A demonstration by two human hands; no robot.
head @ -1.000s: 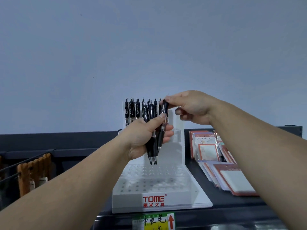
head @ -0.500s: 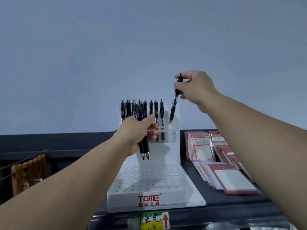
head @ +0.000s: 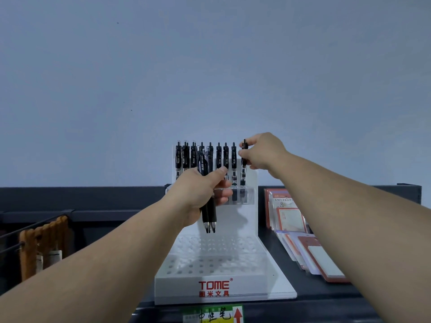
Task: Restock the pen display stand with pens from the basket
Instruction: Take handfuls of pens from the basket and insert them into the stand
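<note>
right hand [head: 261, 152] pinching pen [head: 244, 157] upright at stand [head: 251, 231] back row's right end, left hand [head: 200, 194] gripping spare pens [head: 208, 213]

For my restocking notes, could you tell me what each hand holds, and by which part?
Left hand: spare pens, gripped mid-barrel. Right hand: one pen, pinched near its top, at the stand.

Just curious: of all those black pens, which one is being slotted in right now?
The black pen at the rack's right end, pinched by the right hand; the others stand untouched or sit bundled in the left hand.
</note>
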